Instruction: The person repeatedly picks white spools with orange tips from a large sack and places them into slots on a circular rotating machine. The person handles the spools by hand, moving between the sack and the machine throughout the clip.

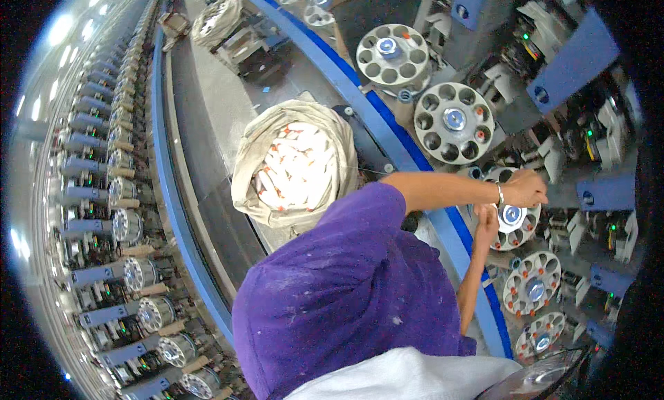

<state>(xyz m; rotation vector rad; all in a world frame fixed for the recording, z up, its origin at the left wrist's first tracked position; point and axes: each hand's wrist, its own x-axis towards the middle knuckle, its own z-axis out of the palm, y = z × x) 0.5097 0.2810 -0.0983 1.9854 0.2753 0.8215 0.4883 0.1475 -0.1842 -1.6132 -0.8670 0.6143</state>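
My left hand point(525, 188), with a bracelet at the wrist, reaches over the far rim of a round bobbin magazine point(512, 239). Its fingers curl closed, and whatever they hold is hidden. At the near left rim of the same magazine, my right hand point(487, 219) has its fingers pressed together; I cannot make out anything in them. Several of this magazine's holes show orange-tipped bobbins. Beside my left upper arm stands a cloth sack point(250, 158) full of white yarn bobbins point(297, 166) with orange tips.
More round magazines stand along the machine: one with mostly open holes point(454, 123), another behind it point(392, 54), and a filled one point(532, 284) nearer me. A blue rail point(387, 120) runs along the machine's front. Across the aisle is another machine row point(128, 227).
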